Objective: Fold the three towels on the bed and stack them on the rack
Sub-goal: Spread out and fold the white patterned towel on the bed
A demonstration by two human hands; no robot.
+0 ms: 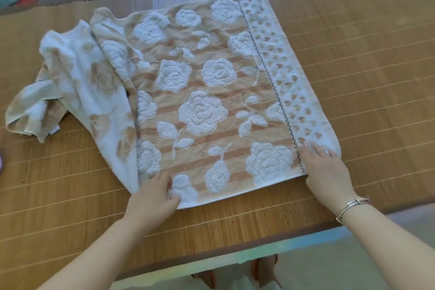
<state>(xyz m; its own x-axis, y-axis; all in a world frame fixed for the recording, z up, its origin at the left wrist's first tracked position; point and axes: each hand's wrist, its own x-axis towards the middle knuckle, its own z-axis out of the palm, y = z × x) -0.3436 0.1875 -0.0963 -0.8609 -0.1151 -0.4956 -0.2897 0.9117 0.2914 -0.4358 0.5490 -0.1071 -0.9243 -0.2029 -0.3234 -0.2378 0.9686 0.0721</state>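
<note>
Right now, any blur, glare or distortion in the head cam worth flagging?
Head view: wide-angle bend curves the bamboo mat's far edge; rainbow colour smear washes out the areas beyond the mat, top and bottom; right hand fingertips are slightly motion-blurred on the rose towel; left hand sharper; light is soft and even, no hard shadows.

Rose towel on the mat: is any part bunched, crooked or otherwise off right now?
Yes. The rose towel lies flat only on its right part. Its left end is bunched and twisted, underside up, on the mat. The left hand and right hand touch its near edge.
</note>
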